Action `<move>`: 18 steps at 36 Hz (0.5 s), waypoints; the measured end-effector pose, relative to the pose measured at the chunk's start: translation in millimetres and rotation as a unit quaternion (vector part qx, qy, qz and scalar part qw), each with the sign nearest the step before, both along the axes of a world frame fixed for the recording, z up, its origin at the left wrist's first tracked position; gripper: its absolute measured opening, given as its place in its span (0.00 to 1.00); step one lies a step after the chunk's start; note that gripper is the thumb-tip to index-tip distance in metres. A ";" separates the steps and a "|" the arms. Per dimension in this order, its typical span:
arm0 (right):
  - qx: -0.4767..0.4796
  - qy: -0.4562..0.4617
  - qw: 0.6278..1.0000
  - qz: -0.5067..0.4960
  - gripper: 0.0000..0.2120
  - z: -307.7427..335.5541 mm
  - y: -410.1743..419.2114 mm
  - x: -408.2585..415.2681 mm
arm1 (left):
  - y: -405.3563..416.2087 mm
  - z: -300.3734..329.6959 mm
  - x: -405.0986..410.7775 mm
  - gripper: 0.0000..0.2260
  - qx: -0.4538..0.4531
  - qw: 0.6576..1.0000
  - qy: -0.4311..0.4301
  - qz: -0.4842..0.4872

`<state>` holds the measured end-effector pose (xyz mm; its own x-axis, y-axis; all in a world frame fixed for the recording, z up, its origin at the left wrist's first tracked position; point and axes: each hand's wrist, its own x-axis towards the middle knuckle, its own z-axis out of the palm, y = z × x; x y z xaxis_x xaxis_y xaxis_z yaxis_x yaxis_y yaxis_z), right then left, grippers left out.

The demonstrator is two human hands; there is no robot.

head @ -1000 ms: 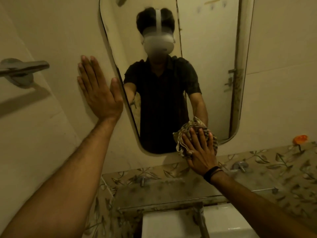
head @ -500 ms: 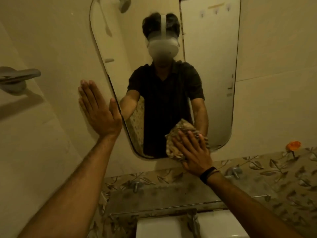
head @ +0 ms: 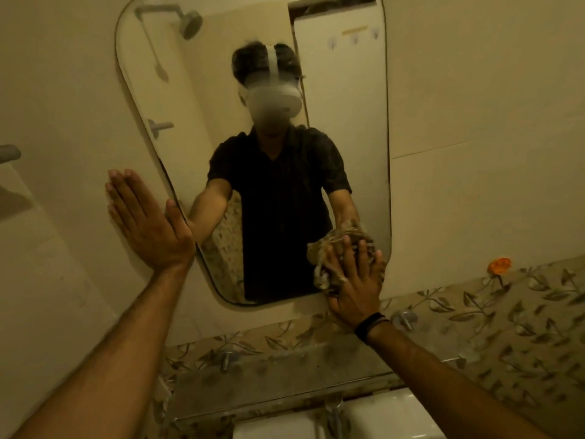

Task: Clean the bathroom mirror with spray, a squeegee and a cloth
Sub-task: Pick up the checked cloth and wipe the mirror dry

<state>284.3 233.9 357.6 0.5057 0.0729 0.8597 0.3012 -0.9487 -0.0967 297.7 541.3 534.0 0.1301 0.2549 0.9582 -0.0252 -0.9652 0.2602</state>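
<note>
A rounded mirror [head: 342, 128] hangs on the beige wall ahead. My right hand [head: 356, 280] presses a crumpled patterned cloth [head: 332, 251] flat against the mirror's lower right corner, fingers spread over it. My left hand [head: 147, 221] lies flat on the wall just left of the mirror's edge, fingers together and holding nothing. No spray bottle or squeegee is in view.
A glass shelf [head: 278, 381] on metal brackets runs below the mirror, above a white basin [head: 389, 419]. A leaf-patterned tile band [head: 506, 312] crosses the wall to the right, with an orange item [head: 499, 265] on it. A grey fitting [head: 8, 153] sticks out at far left.
My right hand has slid the cloth to the right, into the mirror's lower right corner. The view has tilted up, showing more of the mirror. My left hand stays flat on the wall.
</note>
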 end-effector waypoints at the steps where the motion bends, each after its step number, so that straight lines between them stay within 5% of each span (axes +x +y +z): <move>1: -0.039 -0.003 0.999 0.018 0.41 -0.4 8.3 -0.2 | -0.1 0.6 -0.1 0.30 -0.002 1.000 0.002 0.001; 8: -0.170 0.017 0.984 0.055 0.43 7.9 11.3 1.4 | 2.1 -1.1 -2.7 0.31 -0.001 1.000 0.015 -0.007; 14: 0.029 0.034 0.999 -0.005 0.40 25.2 -51.2 4.0 | 0.9 -1.1 -2.5 0.31 -0.006 1.000 0.016 -0.004; 18: 0.061 0.010 0.998 -0.026 0.42 48.7 -63.7 9.1 | 1.3 0.5 -2.2 0.31 -0.007 1.000 0.019 -0.008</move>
<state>293.4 170.2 406.3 0.5225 -0.0582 0.8507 0.2485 -0.9439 -0.2173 295.5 542.6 534.5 0.1699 0.2659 0.9489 -0.0315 -0.9610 0.2749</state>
